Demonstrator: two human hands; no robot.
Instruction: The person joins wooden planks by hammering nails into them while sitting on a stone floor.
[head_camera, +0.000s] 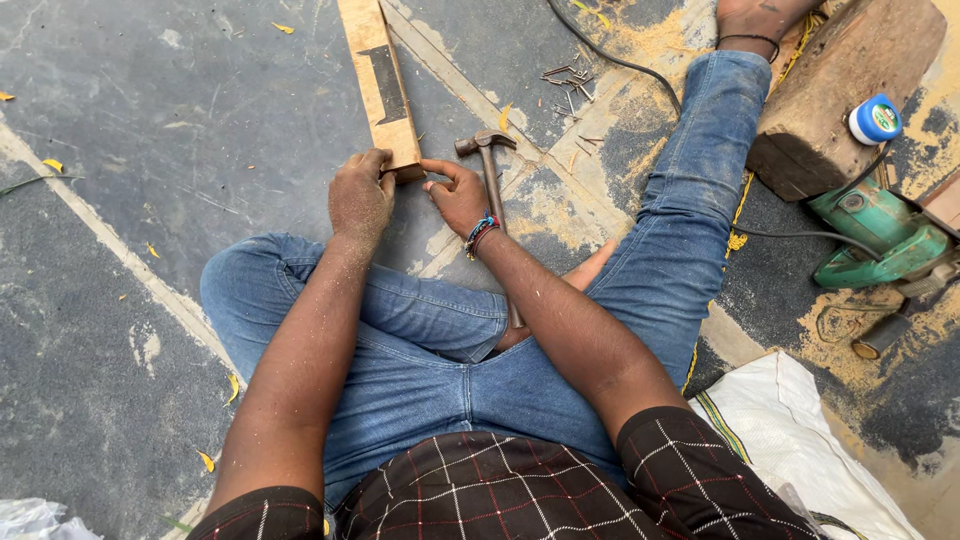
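I sit on the ground in blue jeans. A long pale wooden plank (378, 80) with a dark rectangular notch lies on the grey ground ahead of me. My left hand (358, 197) grips its near end. My right hand (458, 195), with a coloured wristband, touches that same end from the right with its fingers apart. A claw hammer (490, 170) lies on the ground just right of my right hand, its handle running back under my forearm.
Several loose nails (568, 85) lie in sawdust beyond the hammer. A thick wooden block (840, 90) with a blue-and-white tape roll (874, 119) sits at the right. A green power tool (880, 235) with a black cable lies beside it. A white sack (790, 440) is at the lower right.
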